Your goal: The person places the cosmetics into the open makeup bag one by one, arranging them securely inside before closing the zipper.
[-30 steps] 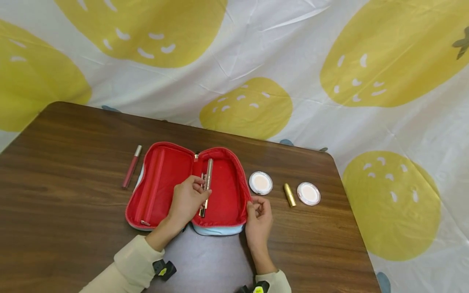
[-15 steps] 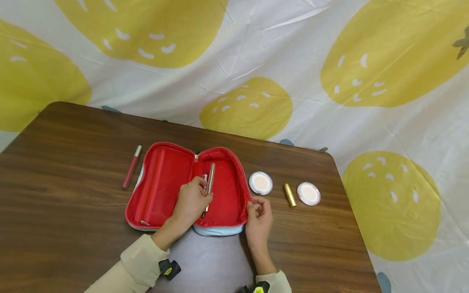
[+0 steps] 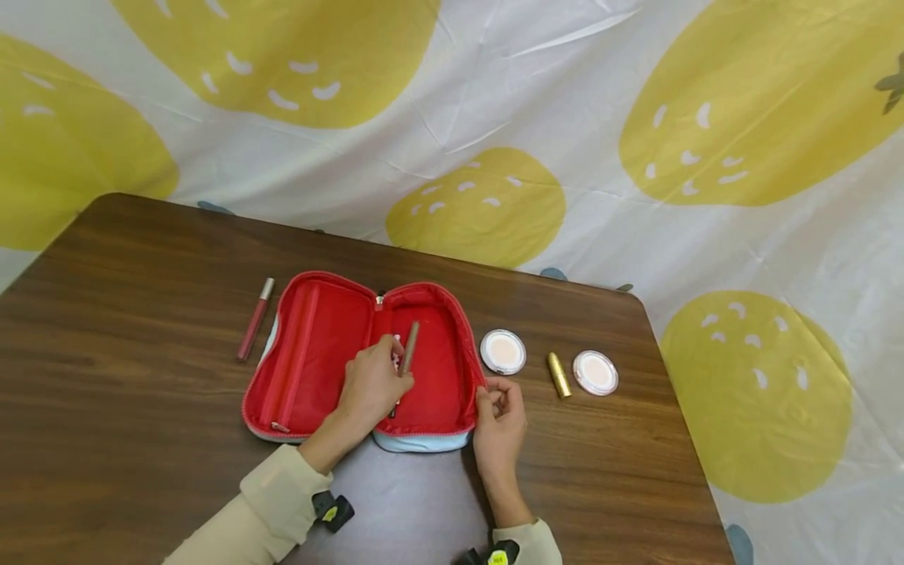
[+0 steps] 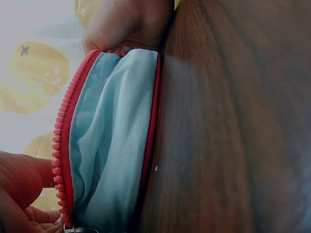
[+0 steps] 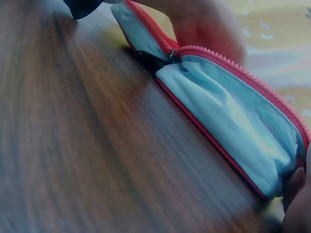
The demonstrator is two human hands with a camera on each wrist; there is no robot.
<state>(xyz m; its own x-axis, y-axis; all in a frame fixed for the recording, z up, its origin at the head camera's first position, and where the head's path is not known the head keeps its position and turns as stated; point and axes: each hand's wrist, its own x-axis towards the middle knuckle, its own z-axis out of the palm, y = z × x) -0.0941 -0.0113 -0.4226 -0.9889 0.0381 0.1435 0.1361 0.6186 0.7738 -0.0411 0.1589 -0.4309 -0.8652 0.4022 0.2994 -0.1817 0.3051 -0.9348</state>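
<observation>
At the centre of the head view the left hand (image 3: 370, 384) pinches a slim brown-gold makeup tube (image 3: 408, 349) inside the right half of the open red pouch (image 3: 311, 353). A second ago the tube stood long and clear of the fingers, reaching toward the pouch's upper rim; now it shows shorter and sits lower against the red lining, so it is being laid down into that compartment and the hand looks close to letting go, in my judgement. The right hand (image 3: 498, 420) has not moved: its fingers stay curled on the pouch's right edge, holding it spread, just below the nearer round compact (image 3: 503, 351). The two hands are apart, one on each side of the right compartment. Right of the pouch on the desk (image 3: 141, 408) lie the gold lipstick (image 3: 559, 374) and a second compact (image 3: 595, 373); a red lip gloss tube (image 3: 254, 319) lies at the pouch's left, all where they lay before
</observation>
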